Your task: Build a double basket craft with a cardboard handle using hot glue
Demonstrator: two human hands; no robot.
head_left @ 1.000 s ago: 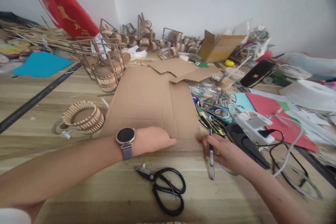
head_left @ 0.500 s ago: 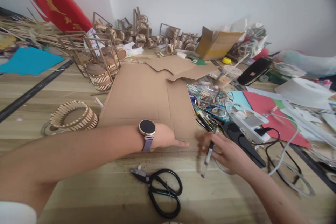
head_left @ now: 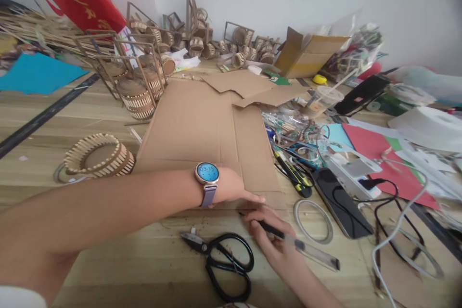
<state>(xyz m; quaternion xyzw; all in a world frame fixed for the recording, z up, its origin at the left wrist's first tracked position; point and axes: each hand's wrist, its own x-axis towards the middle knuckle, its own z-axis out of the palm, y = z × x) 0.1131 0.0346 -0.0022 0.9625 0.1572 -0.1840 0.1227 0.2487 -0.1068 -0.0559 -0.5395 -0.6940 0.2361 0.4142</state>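
My left hand, with a watch on its wrist, lies on the near part of a flat cardboard sheet. Its index finger is stretched to the right, over what looks like a see-through strip along the cardboard's near edge. My right hand grips a pen with a black front and a clear barrel. The pen's tip points left, close to that edge, just below my left fingers. Black-handled scissors lie on the table in front of the cardboard.
A round slatted basket sits left of the sheet. Framed baskets stand behind it. Loose cardboard pieces overlap the far edge. On the right are cutter knives, a tape ring, a phone and cables.
My right hand has moved left and down to the cardboard's near edge. The pen has swung from nearly upright to pointing left. My left hand stays on the sheet; the watch face has lit up.
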